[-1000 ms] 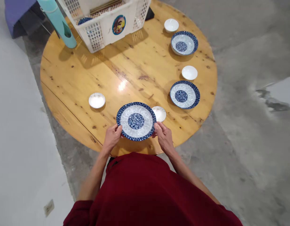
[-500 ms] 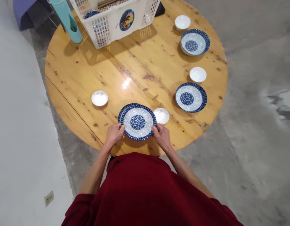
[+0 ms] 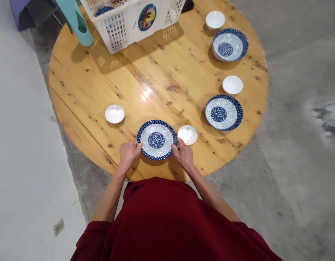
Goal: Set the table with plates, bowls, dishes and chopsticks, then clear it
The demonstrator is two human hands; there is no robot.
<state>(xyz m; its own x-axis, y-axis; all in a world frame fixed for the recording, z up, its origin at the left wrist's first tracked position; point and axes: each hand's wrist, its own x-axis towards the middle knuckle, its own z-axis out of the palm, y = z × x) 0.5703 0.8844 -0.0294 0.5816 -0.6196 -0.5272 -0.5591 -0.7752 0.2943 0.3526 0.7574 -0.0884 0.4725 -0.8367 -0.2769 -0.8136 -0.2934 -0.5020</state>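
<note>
Near the front edge of the round table, a blue-and-white patterned plate (image 3: 156, 140) is gripped at both sides. My left hand (image 3: 130, 153) pinches its left rim, thumb on top. On the opposite rim, my right hand (image 3: 184, 154) holds it the same way. Only the top plate shows; whatever lies under it is hidden. A small white dish (image 3: 187, 135) sits just right of the plate, close to my right fingers. Another small white dish (image 3: 114, 114) stands to the upper left of my left hand.
Along the right side of the wooden table (image 3: 162, 72) stand a patterned plate (image 3: 223, 112), a white bowl (image 3: 233, 85), a patterned bowl (image 3: 230, 45) and another white bowl (image 3: 215, 20). A white plastic basket (image 3: 133, 25) with dishes inside and a teal holder (image 3: 84, 34) occupy the back left.
Two offset plates overlapped between my hands before; now their rims line up and one outline shows. My hands and the upper plate shifted slightly left. The view moved a little.
</note>
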